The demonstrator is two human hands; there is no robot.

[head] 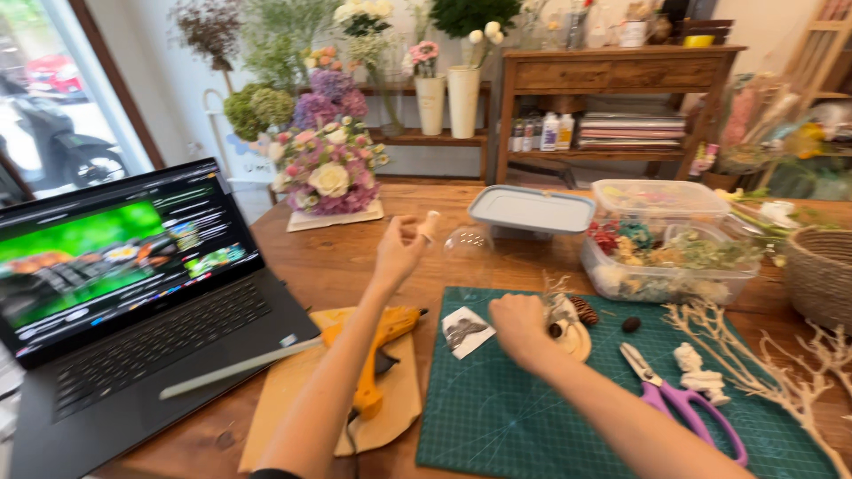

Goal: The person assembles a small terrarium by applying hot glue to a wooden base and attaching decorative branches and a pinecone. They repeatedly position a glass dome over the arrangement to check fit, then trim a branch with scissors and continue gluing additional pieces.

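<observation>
Flower shop with a craft worktable. Evidence: vases of flowers along the back wall; a finished bouquet on the wooden table; clear boxes of dried flowers; bleached branches; a green cutting mat; a glue gun; purple scissors; shelves of supplies; a street-facing window.

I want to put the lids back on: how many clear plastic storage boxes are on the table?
2. One clear box stands at the back with its lid on; an open clear box of dried flowers sits in front of it. A grey lid lies to their left. More may be hidden.
</observation>
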